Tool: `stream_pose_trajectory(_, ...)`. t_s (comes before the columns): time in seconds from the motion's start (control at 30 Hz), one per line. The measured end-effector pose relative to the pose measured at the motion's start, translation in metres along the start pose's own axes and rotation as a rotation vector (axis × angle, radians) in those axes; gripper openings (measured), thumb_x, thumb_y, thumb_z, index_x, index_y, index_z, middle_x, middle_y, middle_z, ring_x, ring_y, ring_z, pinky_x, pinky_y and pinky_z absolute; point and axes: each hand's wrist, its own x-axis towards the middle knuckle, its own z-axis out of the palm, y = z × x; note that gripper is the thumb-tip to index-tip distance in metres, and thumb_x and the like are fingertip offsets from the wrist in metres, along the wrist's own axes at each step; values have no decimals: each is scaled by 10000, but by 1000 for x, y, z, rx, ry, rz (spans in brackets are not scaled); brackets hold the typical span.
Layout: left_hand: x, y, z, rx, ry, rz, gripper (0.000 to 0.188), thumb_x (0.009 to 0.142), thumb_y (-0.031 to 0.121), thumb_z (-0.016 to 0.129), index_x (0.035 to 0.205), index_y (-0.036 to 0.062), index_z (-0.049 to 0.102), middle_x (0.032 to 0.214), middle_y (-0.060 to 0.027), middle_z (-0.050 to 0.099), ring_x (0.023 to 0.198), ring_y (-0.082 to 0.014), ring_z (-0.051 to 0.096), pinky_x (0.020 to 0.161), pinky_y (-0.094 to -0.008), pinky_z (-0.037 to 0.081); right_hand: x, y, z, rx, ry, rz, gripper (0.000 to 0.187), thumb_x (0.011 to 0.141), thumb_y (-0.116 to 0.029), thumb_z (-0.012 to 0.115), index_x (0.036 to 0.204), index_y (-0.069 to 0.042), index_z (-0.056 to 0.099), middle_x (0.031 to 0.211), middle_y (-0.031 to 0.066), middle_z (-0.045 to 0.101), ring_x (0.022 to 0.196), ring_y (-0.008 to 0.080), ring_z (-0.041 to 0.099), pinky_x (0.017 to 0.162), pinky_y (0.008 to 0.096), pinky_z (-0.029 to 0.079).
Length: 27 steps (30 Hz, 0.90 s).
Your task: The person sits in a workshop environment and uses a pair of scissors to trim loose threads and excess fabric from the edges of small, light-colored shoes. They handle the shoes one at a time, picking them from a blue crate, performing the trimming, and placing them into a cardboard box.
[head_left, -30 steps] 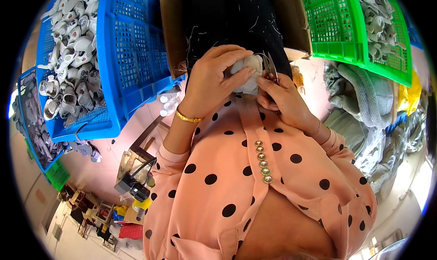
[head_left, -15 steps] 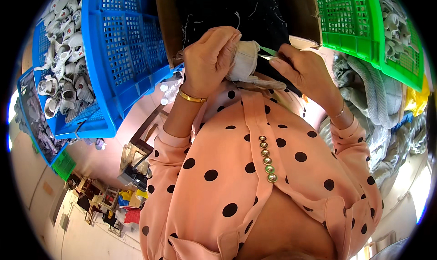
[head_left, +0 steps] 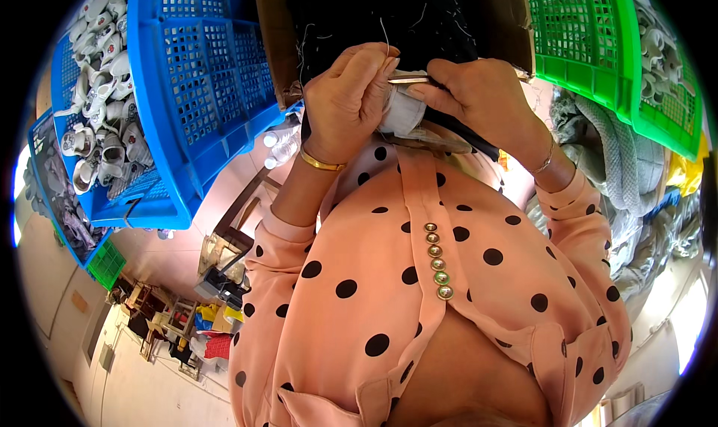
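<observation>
My left hand [head_left: 345, 102] is closed around a small white fabric shoe [head_left: 404, 113], its thumb and fingertips pinched together above it. My fingers partly cover the shoe, which sits just in front of my shirt. In my right hand [head_left: 490, 102] is a slim pair of thread snips [head_left: 408, 78], gripped between thumb and fingers. The tip reaches left across the top of the shoe, up to my left fingertips. A loose white thread [head_left: 384, 32] rises beyond those fingertips, against black cloth [head_left: 344, 12] strewn with thread ends.
A blue plastic crate [head_left: 213, 90] stands at the left with many small white shoes [head_left: 105, 90] beside its wall. At the right is a green crate [head_left: 587, 34] with more pale pieces. Cardboard [head_left: 275, 42] flanks the black cloth. Grey fabric bundles [head_left: 613, 146] lie below the green crate.
My right hand has moved up and left, bringing the snips from right of the shoe to my left fingertips. Their blades, spread apart before, now look together. My left hand has barely shifted.
</observation>
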Motion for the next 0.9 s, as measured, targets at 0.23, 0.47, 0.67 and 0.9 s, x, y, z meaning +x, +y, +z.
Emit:
stream_pose_trajectory(0.23, -21, -11, 8, -741, 43, -439, 336, 949, 164, 593, 1228, -7, 519, 1180, -150, 632, 989, -193, 645, 836, -272, 512, 0, 12, 30, 474, 100, 175, 465, 961, -440, 533, 832, -1, 613, 594, 153, 550, 538, 261, 571, 511, 339, 434)
stream_pose_trajectory(0.47, -35, -14, -9, -608, -388, -622, 758, 721, 178, 822, 1372, 26, 466, 1273, -137, 582, 1168, -236, 565, 1006, -345, 443, -1, 19, 26, 623, 238, 141, 441, 895, -455, 642, 1099, -68, 587, 741, 80, 634, 611, 195, 611, 579, 283, 481)
stream_pose_trajectory(0.67, 0, -36, -12, -878, -858, -529, 642, 786, 84, 770, 1353, -21, 487, 1239, -127, 605, 1147, -184, 561, 1008, -337, 441, 11, 13, -14, 346, -101, -112, 482, 811, -454, 714, 1112, -94, 603, 778, 102, 656, 662, 252, 652, 631, 315, 512)
stream_pose_trajectory(0.9, -32, -11, -3, -295, -392, -458, 269, 854, 53, 697, 1119, 9, 689, 1045, -90, 706, 905, -128, 664, 796, -236, 521, -18, 38, 29, 607, 59, 204, 469, 837, -376, 740, 1061, 14, 607, 712, 74, 584, 635, 115, 509, 610, 269, 468)
